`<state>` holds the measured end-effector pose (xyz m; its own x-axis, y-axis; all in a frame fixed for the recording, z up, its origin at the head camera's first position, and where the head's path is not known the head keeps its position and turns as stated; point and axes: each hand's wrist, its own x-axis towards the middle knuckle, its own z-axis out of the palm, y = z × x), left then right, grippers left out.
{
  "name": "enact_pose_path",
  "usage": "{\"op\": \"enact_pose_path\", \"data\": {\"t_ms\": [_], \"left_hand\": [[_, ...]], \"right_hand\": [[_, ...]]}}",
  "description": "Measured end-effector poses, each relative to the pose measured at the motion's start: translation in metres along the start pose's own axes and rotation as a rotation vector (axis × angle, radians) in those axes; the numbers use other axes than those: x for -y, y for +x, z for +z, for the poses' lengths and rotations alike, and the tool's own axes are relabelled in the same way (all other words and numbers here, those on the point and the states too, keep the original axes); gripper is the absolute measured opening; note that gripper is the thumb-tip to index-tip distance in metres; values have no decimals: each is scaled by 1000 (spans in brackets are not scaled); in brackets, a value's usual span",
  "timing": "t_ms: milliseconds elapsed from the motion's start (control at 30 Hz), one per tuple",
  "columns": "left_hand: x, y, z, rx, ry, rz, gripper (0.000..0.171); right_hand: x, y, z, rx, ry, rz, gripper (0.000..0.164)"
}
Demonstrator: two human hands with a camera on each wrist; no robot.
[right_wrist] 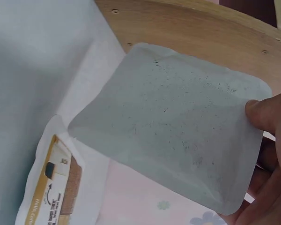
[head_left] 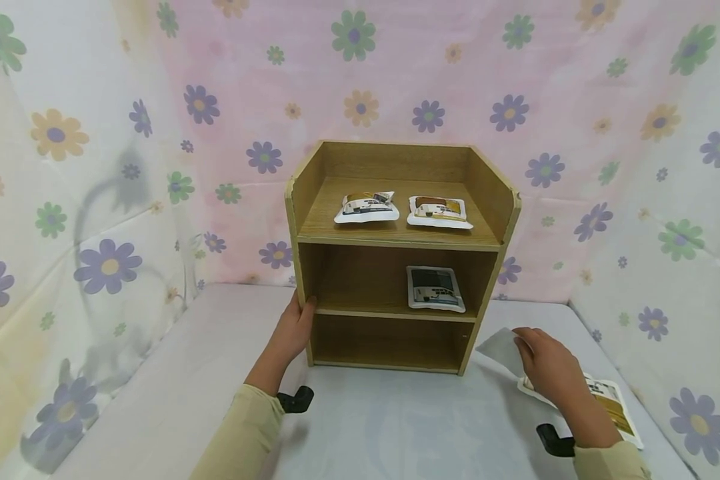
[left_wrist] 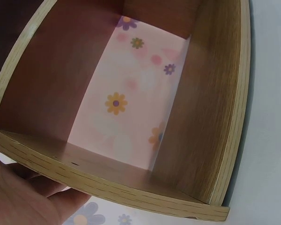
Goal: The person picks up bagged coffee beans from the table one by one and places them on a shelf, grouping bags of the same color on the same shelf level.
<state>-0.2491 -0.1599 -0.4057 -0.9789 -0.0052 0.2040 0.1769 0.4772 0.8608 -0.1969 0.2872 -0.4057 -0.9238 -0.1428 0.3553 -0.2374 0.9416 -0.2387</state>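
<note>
Seems to read "Hello.Com" along the yellow strip of the loose packet (right_wrist: pixel 54 187), running into the lower edge of the right wrist view, with an arrow and finer print too small to make out. Lies on the white table (head_left: pixel 174 387), partly hidden behind the right hand (head_left: pixel 549 370) in the head view. Atop the wooden shelf unit (head_left: pixel 396 241), bears dark lettering on the left top packet (head_left: pixel 366 208), brown and yellow blocks on the right top packet (head_left: pixel 438 212), illegible at this size. Below, on the right of the middle shelf (head_left: pixel 360 283), likewise shows unreadable print on the dark-labelled packet (head_left: pixel 435 288).

In the right hand, pinches the held packet (right_wrist: pixel 168 126) by one edge, thumb on the near face, fingers curled behind. Turns toward the wrist camera a grey-white face sprinkled with tiny dark specks. Held just beside the shelf unit's right side; cannot tell whether touching the wood. Extends this arm forward, fingers angled inward.

With the left hand (head_left: pixel 292 325), grips the left side panel (head_left: pixel 299 270), thumb at the front edge, fingers round the outside. Stretches that arm forward too, sleeve (head_left: pixel 234 437) ending short of the wrist.
</note>
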Motion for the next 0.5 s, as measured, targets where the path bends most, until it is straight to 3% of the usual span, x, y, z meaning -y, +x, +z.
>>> {"op": "enact_pose_path", "data": {"t_ms": [500], "left_hand": [[0, 1, 0, 3, 1, 2, 56]], "right_hand": [[16, -7, -18, -62, -16, -50, 25]]}}
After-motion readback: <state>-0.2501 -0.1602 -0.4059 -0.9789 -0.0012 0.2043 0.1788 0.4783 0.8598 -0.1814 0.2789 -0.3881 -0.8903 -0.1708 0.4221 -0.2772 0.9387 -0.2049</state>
